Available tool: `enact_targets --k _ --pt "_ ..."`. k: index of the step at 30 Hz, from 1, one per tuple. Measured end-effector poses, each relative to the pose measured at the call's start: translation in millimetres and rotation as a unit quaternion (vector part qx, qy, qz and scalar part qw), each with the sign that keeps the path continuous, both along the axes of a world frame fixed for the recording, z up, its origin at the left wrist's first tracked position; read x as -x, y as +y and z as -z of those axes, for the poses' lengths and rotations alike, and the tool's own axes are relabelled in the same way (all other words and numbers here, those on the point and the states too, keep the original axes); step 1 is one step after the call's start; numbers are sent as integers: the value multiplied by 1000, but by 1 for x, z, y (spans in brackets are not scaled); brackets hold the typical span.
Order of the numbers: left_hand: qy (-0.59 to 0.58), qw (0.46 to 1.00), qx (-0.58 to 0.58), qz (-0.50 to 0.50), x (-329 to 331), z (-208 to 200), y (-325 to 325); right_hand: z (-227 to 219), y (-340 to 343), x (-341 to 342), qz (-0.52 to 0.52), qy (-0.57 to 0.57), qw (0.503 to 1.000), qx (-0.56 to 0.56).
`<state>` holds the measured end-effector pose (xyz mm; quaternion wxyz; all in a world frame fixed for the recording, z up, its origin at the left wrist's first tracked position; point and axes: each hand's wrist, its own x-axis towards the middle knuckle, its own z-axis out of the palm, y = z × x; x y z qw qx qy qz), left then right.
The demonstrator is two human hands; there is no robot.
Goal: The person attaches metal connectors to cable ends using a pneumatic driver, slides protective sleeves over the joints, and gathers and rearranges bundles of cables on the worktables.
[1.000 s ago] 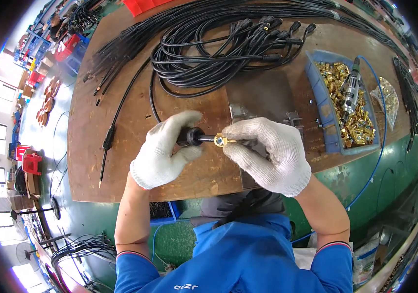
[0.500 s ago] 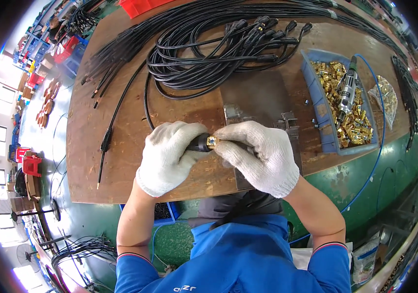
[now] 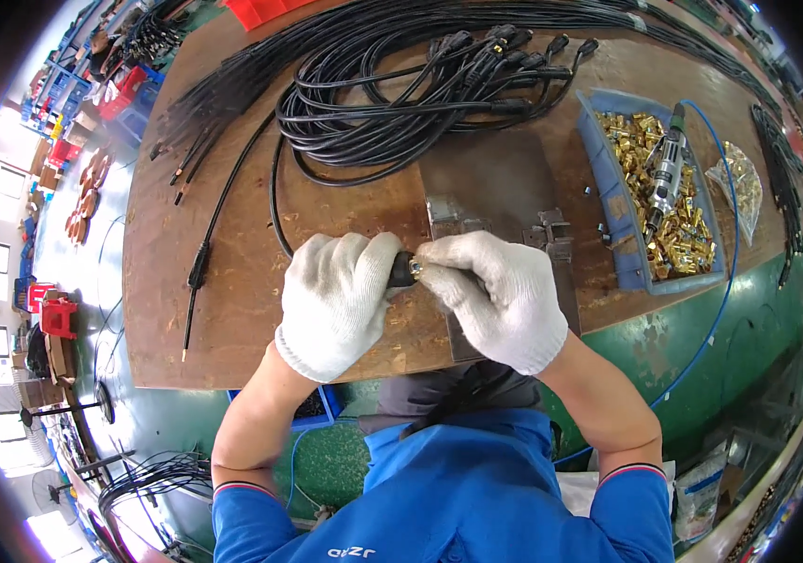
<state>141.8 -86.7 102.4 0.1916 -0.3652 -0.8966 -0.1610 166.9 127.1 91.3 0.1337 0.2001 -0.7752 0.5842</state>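
My gloved left hand (image 3: 334, 300) is wrapped round a black cable connector (image 3: 401, 272), its end pointing right. A small brass-coloured fitting (image 3: 415, 267) shows at that end. The thumb and fingertips of my gloved right hand (image 3: 504, 298) pinch at this fitting and hide part of it. From behind my left hand a black cable (image 3: 275, 211) runs up to a large coil of black cables (image 3: 354, 141), with several connector ends at its right side. Left of my left hand, another black cable with a moulded joint (image 3: 198, 263) lies on the wooden table (image 3: 176, 328).
A blue bin (image 3: 608, 178) at the right holds many brass fittings (image 3: 678, 239) and a power screwdriver (image 3: 669, 174) on a blue hose. A dark metal plate (image 3: 490, 183) lies beyond my right hand. Beside the bin is a clear bag (image 3: 744, 192) of fittings.
My left hand has turned slightly, tilting the connector, and less of the brass fitting shows. My right fingertips have stayed at its end. The cables at the left have shifted slightly in view.
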Motion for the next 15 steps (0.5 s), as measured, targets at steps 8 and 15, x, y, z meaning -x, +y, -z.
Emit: enact_targets --k 8,15 --pt "-43 992 118 -23 18 -8 4 15 -1 29 -34 -134 990 27" --pt "146 986 -74 22 49 -35 15 -5 2 83 32 -120 986 115"
